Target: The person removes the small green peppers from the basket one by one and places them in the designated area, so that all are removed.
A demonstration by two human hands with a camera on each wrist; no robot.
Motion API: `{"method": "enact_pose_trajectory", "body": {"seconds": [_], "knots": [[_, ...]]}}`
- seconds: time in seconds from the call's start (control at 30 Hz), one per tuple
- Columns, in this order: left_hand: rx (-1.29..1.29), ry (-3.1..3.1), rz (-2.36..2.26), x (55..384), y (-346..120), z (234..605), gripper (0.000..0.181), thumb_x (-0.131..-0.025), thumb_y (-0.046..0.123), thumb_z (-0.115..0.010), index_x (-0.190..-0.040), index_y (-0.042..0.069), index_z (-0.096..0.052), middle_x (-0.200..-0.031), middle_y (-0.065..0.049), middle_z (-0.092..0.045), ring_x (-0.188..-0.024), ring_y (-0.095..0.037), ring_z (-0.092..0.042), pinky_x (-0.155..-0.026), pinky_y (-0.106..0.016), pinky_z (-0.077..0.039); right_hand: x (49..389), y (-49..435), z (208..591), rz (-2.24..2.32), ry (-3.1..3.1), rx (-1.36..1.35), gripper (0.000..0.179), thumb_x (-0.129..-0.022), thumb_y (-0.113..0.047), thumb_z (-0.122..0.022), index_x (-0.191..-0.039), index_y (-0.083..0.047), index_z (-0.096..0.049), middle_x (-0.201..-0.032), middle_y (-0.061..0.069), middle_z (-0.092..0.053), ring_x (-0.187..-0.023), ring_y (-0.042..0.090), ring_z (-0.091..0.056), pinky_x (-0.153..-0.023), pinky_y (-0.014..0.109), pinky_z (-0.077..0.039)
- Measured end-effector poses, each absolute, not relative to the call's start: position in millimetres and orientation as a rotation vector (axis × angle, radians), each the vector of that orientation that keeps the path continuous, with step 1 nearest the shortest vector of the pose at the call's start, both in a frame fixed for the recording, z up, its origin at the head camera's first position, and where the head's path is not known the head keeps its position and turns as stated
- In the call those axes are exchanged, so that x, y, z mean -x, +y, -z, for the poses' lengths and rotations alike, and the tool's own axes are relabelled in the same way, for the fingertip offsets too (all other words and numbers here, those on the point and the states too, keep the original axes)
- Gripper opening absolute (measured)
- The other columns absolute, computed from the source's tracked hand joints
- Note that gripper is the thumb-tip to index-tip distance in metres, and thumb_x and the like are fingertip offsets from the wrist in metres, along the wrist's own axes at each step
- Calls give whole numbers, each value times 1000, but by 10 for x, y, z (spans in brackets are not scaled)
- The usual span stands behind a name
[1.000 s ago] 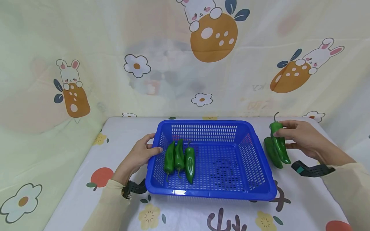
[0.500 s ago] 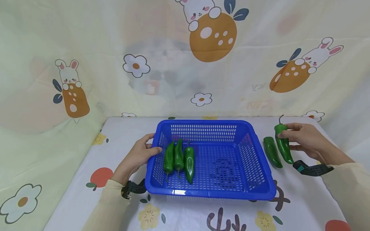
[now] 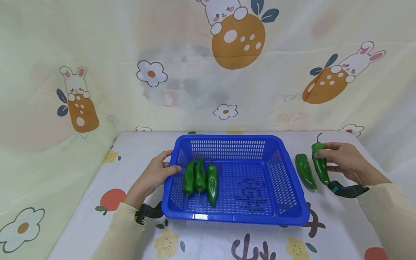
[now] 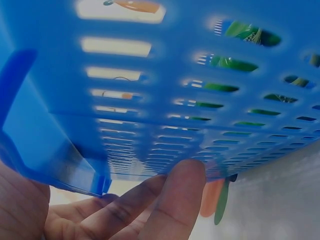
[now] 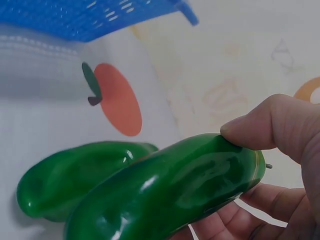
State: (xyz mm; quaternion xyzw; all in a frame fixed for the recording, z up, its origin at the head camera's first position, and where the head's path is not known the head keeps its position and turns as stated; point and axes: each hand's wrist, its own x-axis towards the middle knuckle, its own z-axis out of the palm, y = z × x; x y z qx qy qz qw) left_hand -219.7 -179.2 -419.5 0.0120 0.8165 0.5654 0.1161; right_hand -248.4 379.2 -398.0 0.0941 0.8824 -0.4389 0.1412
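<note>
Blue basket [image 3: 234, 219], centre: three green peppers [image 3: 200, 177] inside, left part. Left hand [image 3: 156, 173]: thumb and fingers gripping the basket's left side. Loose pepper [image 3: 305, 171]: lying just right of the basket. Right hand [image 3: 346, 159], far right: thumb and fingers pinching a held pepper [image 3: 320, 164] near its stem.

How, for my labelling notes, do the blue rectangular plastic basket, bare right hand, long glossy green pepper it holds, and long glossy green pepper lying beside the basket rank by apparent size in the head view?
1. Basket
2. Right hand
3. Held pepper and lying pepper: too alike to rank
</note>
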Motion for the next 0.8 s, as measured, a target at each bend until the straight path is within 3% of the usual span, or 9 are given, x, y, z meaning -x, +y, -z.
{"method": "enact_pose_trajectory", "body": {"seconds": [0.23, 0.47, 0.8], "knots": [[-27, 2401, -1655, 2193, -1798, 4205, 73, -97, 17, -70, -160, 9, -34, -123, -26, -70, -91, -34, -78, -72, -47, -66, 2515, 3863, 4083, 1245, 2510, -319, 83, -105, -36, -56, -156, 17, -18, -150, 42, -37, -133, 57, -45, -100, 58, -56], [-21, 2410, -1646, 2197, -1796, 4212, 73, -97, 17, -70, -160, 9, -35, -123, -25, -70, -91, -34, -78, -72, -47, -66, 2544, 3941, 4193, 1233, 2513, -324, 83, -105, -36, -57, -156, 17, -19, -148, 41, -39, -132, 56, -46, -92, 48, -62], [-30, 2402, -1656, 2190, -1801, 4208, 73, -96, 16, -70, -160, 9, -34, -122, -25, -71, -90, -34, -78, -71, -47, -66, 2596, 3963, 4310, 1231, 2507, -343, 83, -103, -35, -59, -155, 18, -20, -146, 41, -39, -127, 53, -50, -93, 49, -62]]}}
